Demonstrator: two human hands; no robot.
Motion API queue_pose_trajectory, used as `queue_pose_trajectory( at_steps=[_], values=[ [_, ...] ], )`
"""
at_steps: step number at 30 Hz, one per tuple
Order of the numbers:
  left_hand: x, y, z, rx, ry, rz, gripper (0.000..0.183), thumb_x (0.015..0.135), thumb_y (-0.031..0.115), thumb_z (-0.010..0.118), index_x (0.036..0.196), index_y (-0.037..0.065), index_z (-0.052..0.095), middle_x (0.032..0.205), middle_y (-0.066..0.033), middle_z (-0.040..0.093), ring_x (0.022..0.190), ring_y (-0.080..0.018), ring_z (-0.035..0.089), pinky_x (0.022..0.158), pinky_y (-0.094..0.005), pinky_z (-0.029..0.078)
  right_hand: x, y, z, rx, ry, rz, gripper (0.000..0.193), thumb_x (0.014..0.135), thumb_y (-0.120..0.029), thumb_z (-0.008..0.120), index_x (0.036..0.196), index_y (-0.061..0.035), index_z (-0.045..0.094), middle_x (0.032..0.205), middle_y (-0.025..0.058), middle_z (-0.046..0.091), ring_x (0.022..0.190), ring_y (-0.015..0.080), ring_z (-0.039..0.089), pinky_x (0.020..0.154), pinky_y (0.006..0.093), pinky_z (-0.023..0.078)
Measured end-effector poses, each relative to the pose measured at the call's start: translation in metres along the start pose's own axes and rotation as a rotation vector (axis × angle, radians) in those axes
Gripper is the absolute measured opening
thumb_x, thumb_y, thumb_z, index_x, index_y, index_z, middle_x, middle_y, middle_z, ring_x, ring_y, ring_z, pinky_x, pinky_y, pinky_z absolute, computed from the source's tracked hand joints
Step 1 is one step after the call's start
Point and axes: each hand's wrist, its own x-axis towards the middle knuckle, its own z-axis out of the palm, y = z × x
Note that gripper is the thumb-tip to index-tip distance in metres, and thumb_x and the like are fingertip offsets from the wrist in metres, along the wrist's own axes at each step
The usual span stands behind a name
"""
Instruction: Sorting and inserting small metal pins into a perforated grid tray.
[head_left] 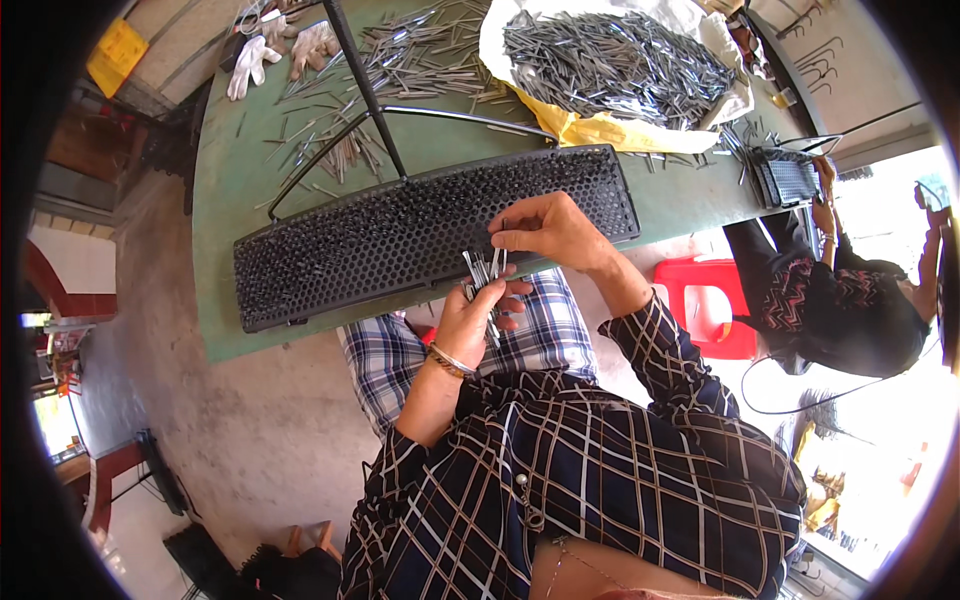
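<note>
A long black perforated tray (345, 287) lies along the table's near edge, with many of its round holes filled by small dark pieces. Just in front of it, my left hand (468, 322) is closed round a bundle of slim metal rods (478, 270), their tips fanned upward. My right hand (556, 232) is over the tray's near part, thumb and fingers pinched on a single slim rod (504, 240). The rod's lower end is close to the bundle; whether they touch I cannot tell.
On the green table (222, 225), a white and yellow sack (600, 132) holds a heap of rods. Loose rods (410, 60) and work gloves (252, 68) lie at the far left. A black metal frame (358, 70) rises behind the tray. Another person (840, 290) works at the right, near a red stool (708, 300).
</note>
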Motion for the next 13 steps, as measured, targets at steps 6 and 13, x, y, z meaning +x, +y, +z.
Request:
queue_pose_trajectory(
  at_steps=[6, 13],
  values=[
    [0.005, -0.005, -0.005, -0.041, 0.017, -0.030, 0.025, 0.090, 0.018, 0.052, 0.111, 0.004, 0.055, 0.095, -0.0118, 0.065, 0.075, -0.0127, 0.061, 0.055, -0.0242, 0.048, 0.011, -0.008, -0.007, -0.126, 0.290, -0.125, 0.017, 0.080, -0.010, 0.067, 0.093, 0.0009, 0.067, 0.081, 0.0046, 0.066, 0.068, 0.0065, 0.058, 0.062, 0.0215, 0.047],
    [0.006, -0.007, -0.009, -0.033, 0.023, -0.073, 0.026, 0.090, 0.019, 0.053, 0.112, 0.004, 0.054, 0.096, -0.0129, 0.065, 0.076, -0.0138, 0.061, 0.056, -0.0255, 0.049, 0.026, -0.005, -0.002, -0.440, 0.326, -0.336, 0.018, 0.081, -0.013, 0.066, 0.095, -0.0010, 0.066, 0.089, 0.0084, 0.065, 0.067, 0.0158, 0.061, 0.063, 0.0246, 0.049]
  ],
)
